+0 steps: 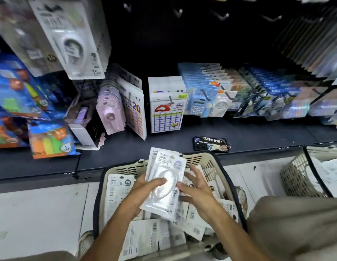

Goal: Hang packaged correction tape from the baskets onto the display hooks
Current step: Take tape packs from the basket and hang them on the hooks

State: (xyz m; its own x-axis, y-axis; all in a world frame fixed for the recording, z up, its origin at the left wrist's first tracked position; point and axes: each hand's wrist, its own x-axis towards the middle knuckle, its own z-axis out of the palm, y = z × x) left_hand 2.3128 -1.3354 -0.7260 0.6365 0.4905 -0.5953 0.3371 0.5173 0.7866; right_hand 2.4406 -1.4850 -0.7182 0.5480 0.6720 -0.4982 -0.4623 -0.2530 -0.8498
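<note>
L hand (145, 187) grips a small stack of correction tape packs (164, 183) from the 9 o'clock edge, thumb pressed on the clear blister; the stack sits just above the near basket (216, 166), card tops toward 12. R hand (196, 187) has fingers spread and straight, touching the stack's 3 o'clock edge. I read that as squaring the cards so the hang holes line up before going onto a hook. More packs lie loose in the basket, one standing at 9 o'clock (119, 187). Empty hooks (221, 16) show at 12 on the dark back panel, well apart from the stack; I judge those the likely targets. Between: dark shelf (126, 153) w/ a phone (211, 145) lying flat, and hung stock incl. a sticker-sheet pack (166, 112) near the reach path. Second basket (299, 178) at 3 o'clock. Frame edges blurred; hole alignment can't be confirmed.
</note>
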